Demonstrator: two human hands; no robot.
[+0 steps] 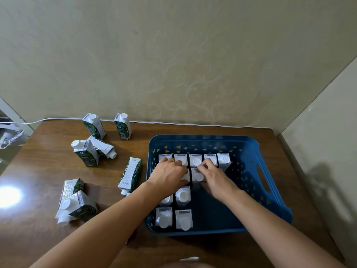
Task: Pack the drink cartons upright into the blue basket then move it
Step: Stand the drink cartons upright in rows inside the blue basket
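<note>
The blue basket (249, 144) sits on the right half of the wooden table. Several white-capped drink cartons stand upright inside, along its far wall and left side. My left hand (170, 174), with a ring on one finger, rests over a carton (185, 176) in the second row. My right hand (213, 176) grips the neighbouring upright carton (199, 176) from the right. Several green-and-white cartons remain on the table to the left: two upright at the back (122, 125), one lying flat by the basket (131, 174), others tipped (77, 204).
The wooden table (38, 171) meets a beige wall at the back, where a white cable (173, 123) runs along the edge. A side wall stands close on the right. The basket's right half holds no cartons. A bright glare spot (7, 196) shows at the left.
</note>
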